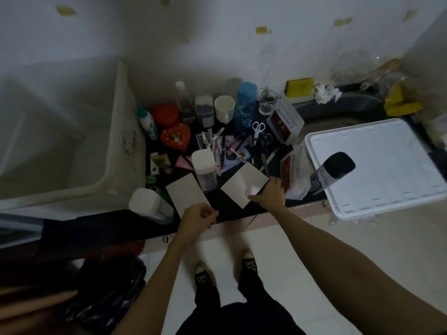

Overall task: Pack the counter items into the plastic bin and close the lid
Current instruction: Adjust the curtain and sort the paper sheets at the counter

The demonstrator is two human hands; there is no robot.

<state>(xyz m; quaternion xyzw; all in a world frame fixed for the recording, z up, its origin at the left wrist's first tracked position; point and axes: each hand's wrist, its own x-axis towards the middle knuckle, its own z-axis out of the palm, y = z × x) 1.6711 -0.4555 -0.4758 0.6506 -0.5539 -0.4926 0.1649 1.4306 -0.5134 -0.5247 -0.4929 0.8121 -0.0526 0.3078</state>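
Bare forearms, no sleeves showing. Left hand [197, 217] with what looks like a thin ring on one finger; right hand [271, 193] with nothing visibly worn. Dark trousers [242, 303], black low sneakers [202, 275] with pale toe caps, soles and laces.

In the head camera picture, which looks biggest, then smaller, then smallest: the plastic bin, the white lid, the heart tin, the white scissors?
1. plastic bin
2. white lid
3. heart tin
4. white scissors
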